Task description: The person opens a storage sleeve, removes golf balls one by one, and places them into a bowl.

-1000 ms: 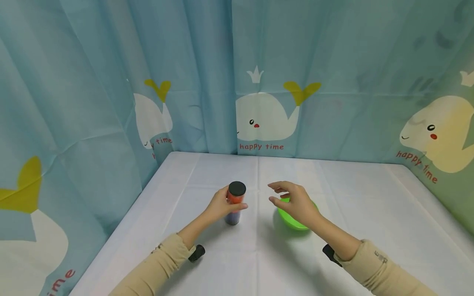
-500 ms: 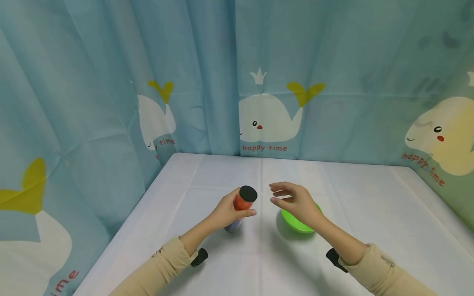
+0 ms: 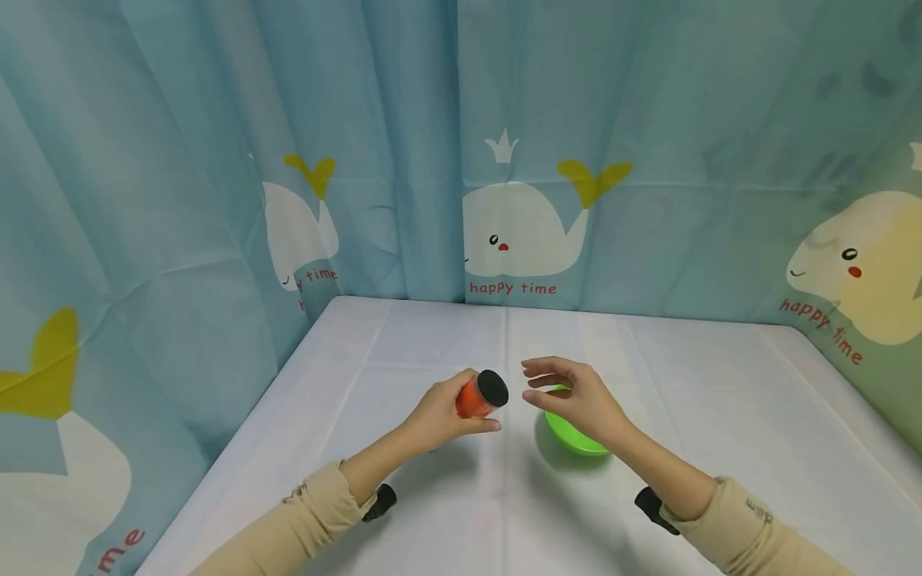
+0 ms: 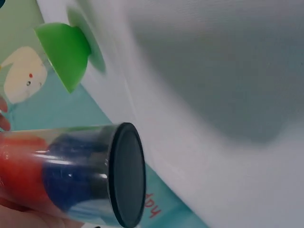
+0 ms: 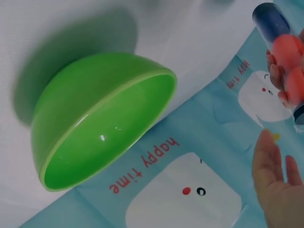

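My left hand grips a clear cylindrical container with black ends, tilted so its top leans right. Orange-red balls and a blue one show through its wall; the blue ball lies nearest the black bottom in the left wrist view. The container is raised over the table. My right hand hovers over a green bowl, fingers loosely bent and holding nothing. That bowl stands upright on the table, partly hidden by the hand in the head view; the part of its inside that shows in the right wrist view is bare.
A white cloth covers the table. Blue curtains with whale prints hang behind it and along both sides. Black wrist devices show under both sleeves.
My left hand has lifted the container and tipped its top to the right, toward my right hand. The right hand has stayed nearly in place over the bowl.
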The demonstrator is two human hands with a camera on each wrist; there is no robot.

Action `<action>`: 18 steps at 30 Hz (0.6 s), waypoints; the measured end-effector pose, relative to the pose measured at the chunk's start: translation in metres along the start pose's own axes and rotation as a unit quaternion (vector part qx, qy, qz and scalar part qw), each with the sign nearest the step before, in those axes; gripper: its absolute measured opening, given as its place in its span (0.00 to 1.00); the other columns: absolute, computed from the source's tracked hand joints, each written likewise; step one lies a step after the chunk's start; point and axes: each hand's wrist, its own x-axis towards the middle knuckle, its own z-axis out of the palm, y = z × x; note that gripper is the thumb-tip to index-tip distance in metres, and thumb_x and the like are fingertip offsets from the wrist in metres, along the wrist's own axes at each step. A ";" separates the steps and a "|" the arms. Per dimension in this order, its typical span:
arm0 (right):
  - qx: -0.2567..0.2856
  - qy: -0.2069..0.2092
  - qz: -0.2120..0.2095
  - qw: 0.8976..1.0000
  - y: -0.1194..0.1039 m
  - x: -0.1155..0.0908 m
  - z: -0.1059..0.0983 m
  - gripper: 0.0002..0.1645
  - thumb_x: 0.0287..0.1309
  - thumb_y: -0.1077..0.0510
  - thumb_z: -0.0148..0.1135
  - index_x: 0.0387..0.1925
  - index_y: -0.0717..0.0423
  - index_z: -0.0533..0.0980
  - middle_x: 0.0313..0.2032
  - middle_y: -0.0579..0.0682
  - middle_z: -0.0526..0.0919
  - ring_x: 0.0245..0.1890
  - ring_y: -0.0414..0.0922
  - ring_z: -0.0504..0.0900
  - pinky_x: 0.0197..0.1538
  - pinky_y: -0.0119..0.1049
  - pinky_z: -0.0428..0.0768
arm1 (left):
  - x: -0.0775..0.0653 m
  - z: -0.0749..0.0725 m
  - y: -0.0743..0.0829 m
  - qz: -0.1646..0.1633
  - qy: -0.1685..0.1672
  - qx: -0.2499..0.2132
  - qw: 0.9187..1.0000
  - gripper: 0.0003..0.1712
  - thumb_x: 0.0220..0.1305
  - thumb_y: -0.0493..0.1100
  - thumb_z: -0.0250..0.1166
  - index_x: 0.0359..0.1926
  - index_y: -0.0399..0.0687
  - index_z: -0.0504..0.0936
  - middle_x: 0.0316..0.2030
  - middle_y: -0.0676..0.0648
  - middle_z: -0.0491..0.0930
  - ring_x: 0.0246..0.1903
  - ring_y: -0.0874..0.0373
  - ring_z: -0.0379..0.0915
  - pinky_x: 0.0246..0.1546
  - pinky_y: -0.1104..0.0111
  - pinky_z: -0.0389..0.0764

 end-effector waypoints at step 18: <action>-0.001 -0.013 0.010 1.000 -0.017 -0.004 0.007 0.26 0.53 0.60 0.67 0.54 0.65 0.74 0.51 0.64 0.79 0.46 0.55 0.82 0.45 0.33 0.82 | 0.003 -0.001 0.029 0.031 -0.007 0.181 0.983 0.23 0.48 0.52 0.74 0.40 0.50 0.73 0.31 0.54 0.78 0.32 0.60 0.71 0.33 0.68 0.70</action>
